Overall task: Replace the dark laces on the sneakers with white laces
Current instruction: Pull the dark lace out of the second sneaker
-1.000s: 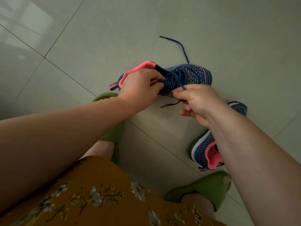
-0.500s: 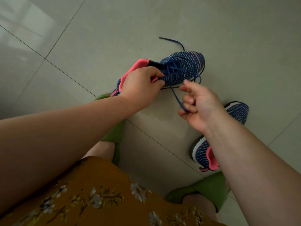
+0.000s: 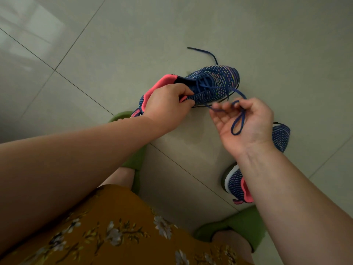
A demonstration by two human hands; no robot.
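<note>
The left hand [image 3: 168, 106] grips the sneaker [image 3: 210, 85] by its collar, steadying it so the dark lace [image 3: 237, 121], looped over the right hand's [image 3: 246, 123] loosely curled fingers, can be drawn out.

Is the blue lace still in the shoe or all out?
Partly in: the blue lace crosses the held sneaker, one loop in the right hand.

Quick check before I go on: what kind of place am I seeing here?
Probably a room in a home: glossy tiled floor, green house slippers on the person's feet, and sneakers being unlaced, one held, one on the floor.
</note>
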